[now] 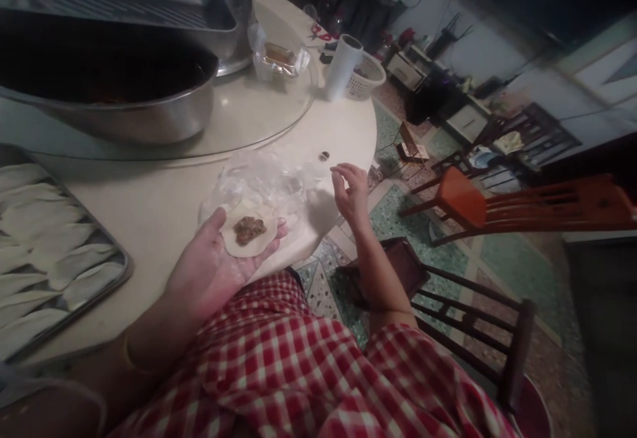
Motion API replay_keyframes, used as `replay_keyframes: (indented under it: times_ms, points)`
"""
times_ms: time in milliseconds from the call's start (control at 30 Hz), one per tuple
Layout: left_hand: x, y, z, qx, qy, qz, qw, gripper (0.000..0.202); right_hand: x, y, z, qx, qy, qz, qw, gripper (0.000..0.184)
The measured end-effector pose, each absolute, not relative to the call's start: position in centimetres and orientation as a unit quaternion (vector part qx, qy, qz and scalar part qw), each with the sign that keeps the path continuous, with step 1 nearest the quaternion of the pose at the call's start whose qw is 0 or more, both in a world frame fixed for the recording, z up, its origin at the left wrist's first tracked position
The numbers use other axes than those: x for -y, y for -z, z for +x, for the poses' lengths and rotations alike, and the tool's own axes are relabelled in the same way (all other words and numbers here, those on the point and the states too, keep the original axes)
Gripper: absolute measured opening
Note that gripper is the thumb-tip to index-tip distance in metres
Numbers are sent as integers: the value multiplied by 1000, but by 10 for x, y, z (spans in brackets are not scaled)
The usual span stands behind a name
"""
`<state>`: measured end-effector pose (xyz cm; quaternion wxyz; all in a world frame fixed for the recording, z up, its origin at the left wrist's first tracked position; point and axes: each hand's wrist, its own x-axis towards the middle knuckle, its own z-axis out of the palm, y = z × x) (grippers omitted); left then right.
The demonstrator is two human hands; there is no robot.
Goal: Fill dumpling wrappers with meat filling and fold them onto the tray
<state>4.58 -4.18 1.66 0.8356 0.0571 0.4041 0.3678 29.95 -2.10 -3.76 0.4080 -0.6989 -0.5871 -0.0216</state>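
On the upturned palm of my left hand (213,265) lies a round dumpling wrapper (229,242), its edges flat and unfolded. A lump of brown and green minced filling (249,230) sits at its middle. My right hand (352,192) hovers over the table's edge, to the right of the wrapper and apart from it. Its fingers are loosely bent, and I see nothing between them. Just beyond its fingertips is a small dark round thing (324,156), too blurred to name. A crumpled clear plastic bag (253,176) lies behind the wrapper.
At the left, a metal tray (124,272) carries rows of folded dumplings (44,225). A large steel bowl (164,116) stands on the glass turntable (249,123). Farther back are a paper roll (342,70) and a white basket (371,76). Wooden chairs (460,199) stand to the right.
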Motion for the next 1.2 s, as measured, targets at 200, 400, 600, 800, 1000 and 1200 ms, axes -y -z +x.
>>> replay_keyframes:
  times_ms: [200, 400, 600, 800, 1000, 1200]
  points:
    - [41, -16, 50, -405, -373, 80, 831, 54, -11, 50, 315, 662, 53, -693, 281, 32]
    - [42, -16, 49, -365, -389, 72, 843, 53, -22, 46, 310, 680, 36, -696, 230, 41]
    - [40, -16, 44, -358, -397, 69, 842, 54, 11, 21, 298, 667, 48, -637, 385, 51]
    - [41, -16, 44, -313, -401, 59, 859, 51, 51, 12, 243, 779, -20, -528, 339, 42]
    - [43, -24, 39, -317, -421, 31, 849, 52, 43, 20, 228, 827, -12, -503, 251, 44]
    - [37, -31, 31, -310, -448, 39, 838, 58, 58, 29, 230, 839, -3, -493, 229, 55]
